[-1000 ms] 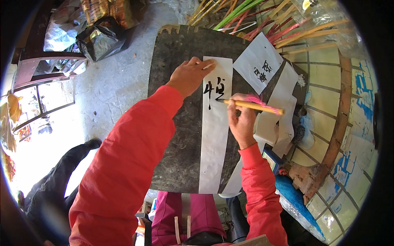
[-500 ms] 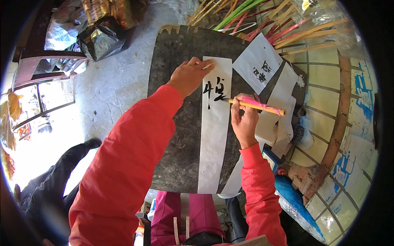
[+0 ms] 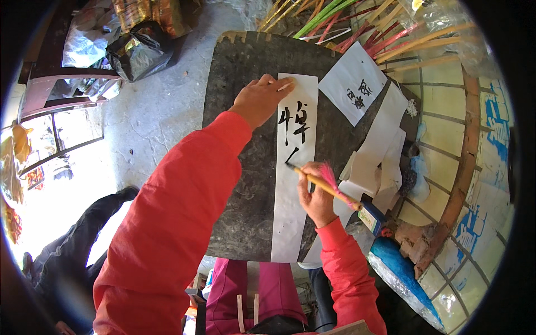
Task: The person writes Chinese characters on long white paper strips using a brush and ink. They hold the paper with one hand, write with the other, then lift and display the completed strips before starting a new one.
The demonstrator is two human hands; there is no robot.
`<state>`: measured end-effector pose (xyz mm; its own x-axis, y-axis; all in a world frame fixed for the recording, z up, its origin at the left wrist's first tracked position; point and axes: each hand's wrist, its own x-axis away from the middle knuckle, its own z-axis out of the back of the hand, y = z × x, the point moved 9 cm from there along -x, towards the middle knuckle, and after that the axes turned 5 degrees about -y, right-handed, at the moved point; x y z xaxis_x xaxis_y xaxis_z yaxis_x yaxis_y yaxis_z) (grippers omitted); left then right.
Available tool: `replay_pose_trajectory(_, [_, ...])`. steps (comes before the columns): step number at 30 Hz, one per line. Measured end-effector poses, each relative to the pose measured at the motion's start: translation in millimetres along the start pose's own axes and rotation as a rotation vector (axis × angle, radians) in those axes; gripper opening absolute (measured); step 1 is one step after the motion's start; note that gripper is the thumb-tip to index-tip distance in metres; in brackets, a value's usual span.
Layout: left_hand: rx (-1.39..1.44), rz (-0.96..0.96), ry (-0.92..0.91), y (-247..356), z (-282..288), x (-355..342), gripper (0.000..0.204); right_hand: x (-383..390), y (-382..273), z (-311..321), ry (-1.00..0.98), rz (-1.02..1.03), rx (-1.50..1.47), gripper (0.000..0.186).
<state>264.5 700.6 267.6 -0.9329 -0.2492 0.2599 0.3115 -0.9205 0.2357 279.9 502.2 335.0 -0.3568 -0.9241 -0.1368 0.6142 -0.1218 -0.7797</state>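
Note:
A long white paper strip [image 3: 290,218] lies on a dark, worn board [image 3: 240,201], with black brushed characters [image 3: 294,123] near its top. My left hand [image 3: 259,100] rests at the strip's upper left, fingers lying on paper and board. In my right hand [image 3: 317,198] is a yellow-handled brush [image 3: 340,196] with a pink tassel; its dark tip is at a short fresh stroke below the top character. A square inked white sheet [image 3: 341,72] lies to the upper right, and further paper strips [image 3: 385,111] lie along the right side.
A black plastic bag [image 3: 139,50] sits upper left beside a dark wooden frame [image 3: 42,72]. Coloured sticks [image 3: 430,42] fan out behind the board. A tiled wall [image 3: 441,139] and blue bag [image 3: 391,262] are at the right. Another person's dark-trousered leg [image 3: 72,234] is at lower left.
My right hand has moved down and slightly left with the brush. The top character has gained strokes, and a new stroke appears below it. My left hand stays near the strip's top.

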Motion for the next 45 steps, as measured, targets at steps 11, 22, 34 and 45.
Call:
replay_pose_trajectory(11, [0.019,-0.01,-0.032,-1,-6,0,0.077,4,17,24,0.084,0.0,0.08,0.024])
replay_pose_trajectory(22, [0.0,0.01,-0.032,-1,-4,-1,0.077,7,10,18,0.047,-0.007,0.01,0.031])
replay_pose_trajectory(34, [0.002,-0.01,-0.011,1,-2,0,0.079,25,9,7,0.037,-0.023,-0.116,0.027])
replay_pose_trajectory(45, [-0.036,-0.001,-0.031,0,-6,-1,0.084,37,13,17,0.084,-0.098,-0.031,0.01])
